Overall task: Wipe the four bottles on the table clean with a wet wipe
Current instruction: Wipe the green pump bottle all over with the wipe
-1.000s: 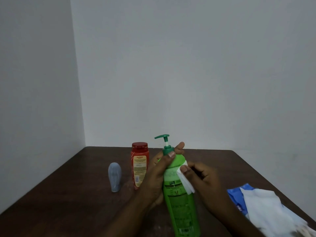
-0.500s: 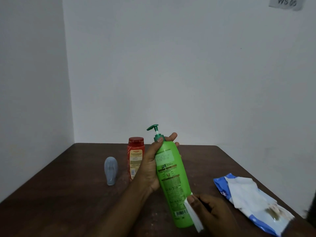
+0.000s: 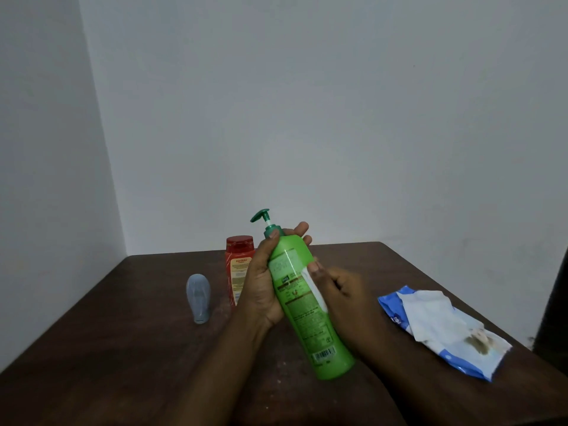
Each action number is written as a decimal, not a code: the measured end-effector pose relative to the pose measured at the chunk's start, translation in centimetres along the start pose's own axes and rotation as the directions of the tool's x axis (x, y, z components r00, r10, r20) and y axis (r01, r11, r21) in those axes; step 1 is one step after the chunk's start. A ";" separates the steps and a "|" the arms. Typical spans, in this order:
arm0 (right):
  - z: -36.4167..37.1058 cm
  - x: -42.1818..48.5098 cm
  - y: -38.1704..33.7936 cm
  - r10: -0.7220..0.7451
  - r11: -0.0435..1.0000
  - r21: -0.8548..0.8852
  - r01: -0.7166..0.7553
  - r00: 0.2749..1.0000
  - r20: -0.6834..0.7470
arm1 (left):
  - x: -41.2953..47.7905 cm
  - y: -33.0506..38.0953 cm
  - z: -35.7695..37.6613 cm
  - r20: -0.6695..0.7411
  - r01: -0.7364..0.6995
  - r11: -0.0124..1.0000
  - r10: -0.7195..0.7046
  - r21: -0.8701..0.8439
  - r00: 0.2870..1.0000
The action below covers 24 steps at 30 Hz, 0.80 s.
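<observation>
– Above the dark wooden table [image 3: 123, 348], what is being held?
– A green pump bottle [image 3: 307, 305], tilted, with the pump end up and away and the base low, near the tabletop. The left hand [image 3: 261, 287] grips its upper part, fingers curled round the back, thumb near the collar.
– And the right hand [image 3: 341, 293]?
– It presses a white wet wipe [image 3: 313, 290] against the bottle's label side, its fingers curled in.
– What else is on the table?
– A red bottle [image 3: 238, 265] and a small grey bottle [image 3: 199, 298] stand upright to the left. A blue and white wipe packet [image 3: 445, 330] lies to the right.
</observation>
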State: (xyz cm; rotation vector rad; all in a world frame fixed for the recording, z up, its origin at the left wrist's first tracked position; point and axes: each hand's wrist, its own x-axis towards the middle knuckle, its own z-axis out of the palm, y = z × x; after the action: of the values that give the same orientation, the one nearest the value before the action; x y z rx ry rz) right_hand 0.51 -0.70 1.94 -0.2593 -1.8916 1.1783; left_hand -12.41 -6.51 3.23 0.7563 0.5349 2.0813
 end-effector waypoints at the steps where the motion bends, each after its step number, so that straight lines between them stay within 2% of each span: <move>1: -0.2 -0.8 0.3 0.022 1.000 -0.009 -0.022 1.000 0.008 | 0.2 0.2 -0.2 -0.003 -0.011 1.000 0.011 -0.011 1.000; 6: -2.0 -4.0 1.9 0.192 0.981 -0.032 -0.191 0.979 0.061 | 0.6 0.4 -0.6 -0.016 -0.060 0.998 0.060 -0.036 0.998; 9: -1.9 -5.5 1.7 0.327 0.933 0.171 -0.317 0.945 -0.029 | 0.5 0.2 -0.2 -0.042 -0.076 0.997 0.075 -0.011 0.996; 11: -1.2 -6.1 1.9 0.402 0.882 0.319 -0.347 0.908 -0.122 | 0.5 0.1 -0.1 -0.063 -0.091 0.996 0.092 0.011 0.994; 14: 0.2 -6.6 3.2 0.503 0.750 0.586 -0.307 0.840 -0.203 | 0.5 0.1 0.0 -0.078 -0.106 0.994 0.109 0.033 0.991; 18: 1.1 -7.2 4.0 0.554 0.667 0.710 -0.224 0.787 -0.272 | 0.4 0.1 0.1 -0.077 -0.108 0.993 0.111 0.045 0.991; 20: 1.4 -7.7 4.2 0.548 0.692 0.692 -0.203 0.772 -0.321 | 0.4 0.1 0.1 -0.082 -0.110 0.993 0.113 0.040 0.990; 23: 1.3 -8.6 4.0 0.439 0.845 0.500 -0.189 0.779 -0.447 | 0.4 0.2 0.0 -0.091 -0.112 0.993 0.115 0.036 0.989; 24: 1.1 -8.9 3.9 0.374 0.889 0.427 -0.167 0.802 -0.466 | 0.4 0.2 -0.1 -0.092 -0.112 0.993 0.115 0.037 0.989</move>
State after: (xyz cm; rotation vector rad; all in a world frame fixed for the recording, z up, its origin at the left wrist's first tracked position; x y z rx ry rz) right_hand 4.04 -4.35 -6.37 -0.6082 -1.1341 1.4468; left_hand -12.76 -6.28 3.43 0.7243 0.5901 2.2274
